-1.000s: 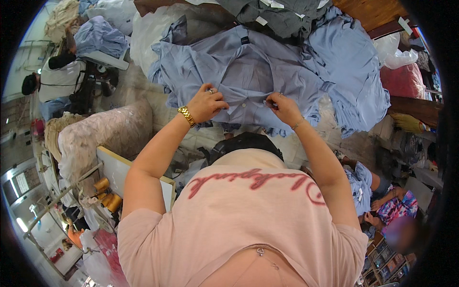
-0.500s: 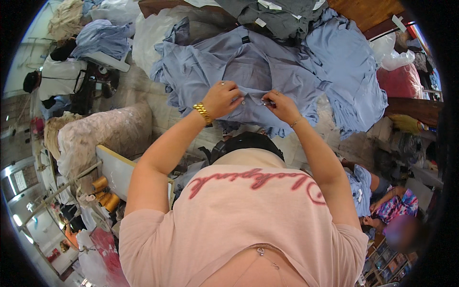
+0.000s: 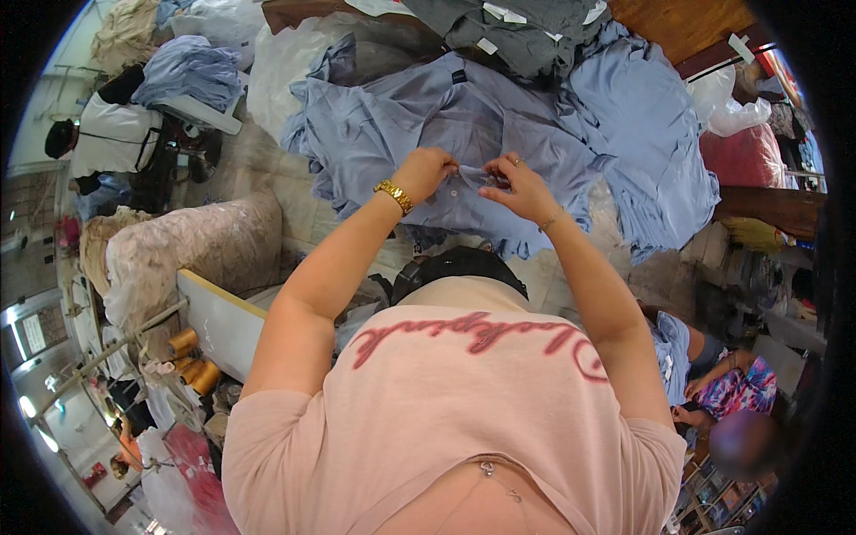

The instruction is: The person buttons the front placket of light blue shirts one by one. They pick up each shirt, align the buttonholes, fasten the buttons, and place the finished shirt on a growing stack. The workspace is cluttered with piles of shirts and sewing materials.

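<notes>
A light blue button-front shirt [image 3: 392,116] lies spread before me, its dark collar label on the far side. My left hand [image 3: 428,173], below a gold watch, pinches the shirt's front edge near the buttons. My right hand [image 3: 520,189] is at the same edge, a short way to the right. Its curled fingertips grip the cloth, and its thumb stands apart below them. A small dark thing shows among those fingers, too small to name. Between both hands a strip of the shirt front is raised, with a small pale button just below.
More blue garments [image 3: 633,134] hang in a heap at the right. Dark grey garments [image 3: 508,36] with white tags lie at the far side. A wrapped bale [image 3: 192,254] and a pale board [image 3: 223,325] stand left. People sit at left and lower right.
My left hand has moved slightly right and closed into a pinch on the shirt edge. My right hand has shifted a little, its thumb now apart from the fingertips.
</notes>
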`<state>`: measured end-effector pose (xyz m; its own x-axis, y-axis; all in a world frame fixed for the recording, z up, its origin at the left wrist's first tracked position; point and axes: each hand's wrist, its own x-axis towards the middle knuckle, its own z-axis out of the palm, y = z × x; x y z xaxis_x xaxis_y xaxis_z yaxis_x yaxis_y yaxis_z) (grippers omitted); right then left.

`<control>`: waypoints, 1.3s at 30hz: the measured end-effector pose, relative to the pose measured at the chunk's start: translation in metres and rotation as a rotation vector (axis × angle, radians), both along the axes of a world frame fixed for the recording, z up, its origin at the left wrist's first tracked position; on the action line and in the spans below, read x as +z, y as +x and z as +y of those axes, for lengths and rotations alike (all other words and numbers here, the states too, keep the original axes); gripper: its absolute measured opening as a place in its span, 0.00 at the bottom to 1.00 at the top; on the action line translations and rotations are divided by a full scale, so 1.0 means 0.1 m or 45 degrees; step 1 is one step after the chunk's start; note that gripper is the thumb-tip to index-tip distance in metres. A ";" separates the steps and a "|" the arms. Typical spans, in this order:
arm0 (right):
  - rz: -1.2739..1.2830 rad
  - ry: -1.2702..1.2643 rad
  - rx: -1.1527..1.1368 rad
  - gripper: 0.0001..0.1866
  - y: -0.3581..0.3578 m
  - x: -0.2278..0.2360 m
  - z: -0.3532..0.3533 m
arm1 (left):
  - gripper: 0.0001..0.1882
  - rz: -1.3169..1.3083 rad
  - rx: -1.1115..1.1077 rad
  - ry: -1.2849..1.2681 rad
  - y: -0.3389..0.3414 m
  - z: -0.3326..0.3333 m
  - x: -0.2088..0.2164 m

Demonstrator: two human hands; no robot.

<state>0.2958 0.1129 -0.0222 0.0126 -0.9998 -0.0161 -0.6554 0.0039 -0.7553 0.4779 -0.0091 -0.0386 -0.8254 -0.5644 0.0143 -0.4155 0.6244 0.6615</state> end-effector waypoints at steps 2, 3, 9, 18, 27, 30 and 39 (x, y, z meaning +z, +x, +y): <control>0.091 0.009 -0.035 0.12 0.00 0.00 -0.08 | 0.07 -0.006 0.046 0.119 0.00 -0.04 0.04; 0.133 0.016 -0.038 0.13 -0.01 -0.03 -0.13 | 0.07 0.013 0.042 0.138 -0.01 -0.06 0.03; 0.446 0.157 0.082 0.15 0.06 0.03 -0.35 | 0.07 0.044 0.041 0.146 -0.02 -0.09 0.02; 0.593 0.270 0.125 0.13 0.16 -0.02 -0.53 | 0.07 0.112 0.059 0.102 -0.03 -0.10 -0.06; 0.436 0.109 -0.232 0.19 -0.34 -0.03 -0.44 | 0.14 -0.053 0.765 -0.140 0.10 -0.56 0.42; 0.586 0.182 -0.308 0.22 -0.38 -0.05 -0.55 | 0.15 -0.443 0.512 -0.259 0.04 -0.49 0.28; 0.383 0.401 -0.435 0.22 -0.74 -0.19 -0.97 | 0.14 -0.216 0.603 0.108 -0.06 -1.37 0.53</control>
<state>0.2218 0.0159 -0.0412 -0.3632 -0.8925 -0.2675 -0.7640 0.4496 -0.4627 0.4723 -0.1461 0.0139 -0.4656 -0.8704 -0.1601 -0.7459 0.2886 0.6002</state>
